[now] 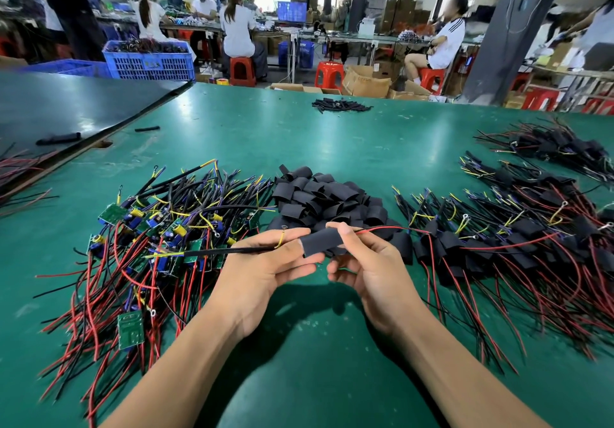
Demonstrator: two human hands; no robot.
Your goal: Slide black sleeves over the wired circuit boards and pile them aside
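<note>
One black sleeve (320,241) between curled left hand (262,266) and right hand (372,266).

Both bare forearms reach forward and converge, the left grip (265,261) turned palm-inward with thumb and forefinger pinching one end of a sleeve (320,241), the right grip (368,261) pinching the other end under its thumb, its lower fingers curled beneath, seemingly holding nothing more.

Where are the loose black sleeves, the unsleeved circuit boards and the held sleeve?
loose black sleeves (329,201): head view, top of heap.
unsleeved circuit boards (166,231): head view, pile middle.
held black sleeve (320,243): head view, its middle.
</note>
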